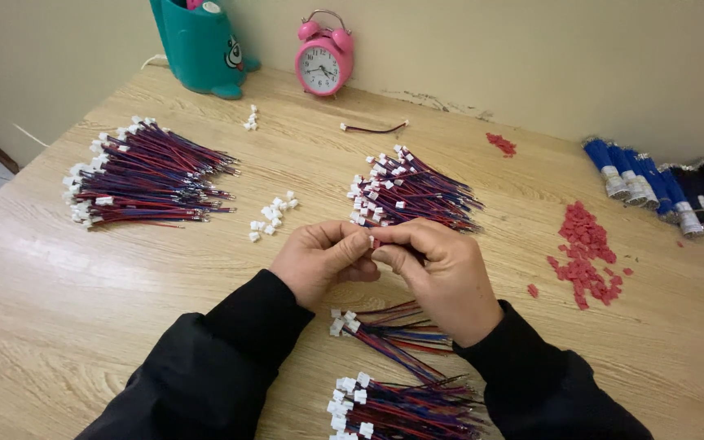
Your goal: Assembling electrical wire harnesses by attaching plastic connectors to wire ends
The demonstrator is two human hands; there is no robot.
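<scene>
Wooden tabletop, seen from above: your left hand and right hand meet at the centre, fingertips pinched together on a small white connector held just above the table. Behind your hands lies a bundle of red-and-blue wires with white plugs; two more bundles lie between your black sleeves. Far left, well apart, rests a larger wire bundle. Loose white connectors sit left of your hands, red plastic pieces to the right. A pink alarm clock and a teal container stand against the wall.
</scene>
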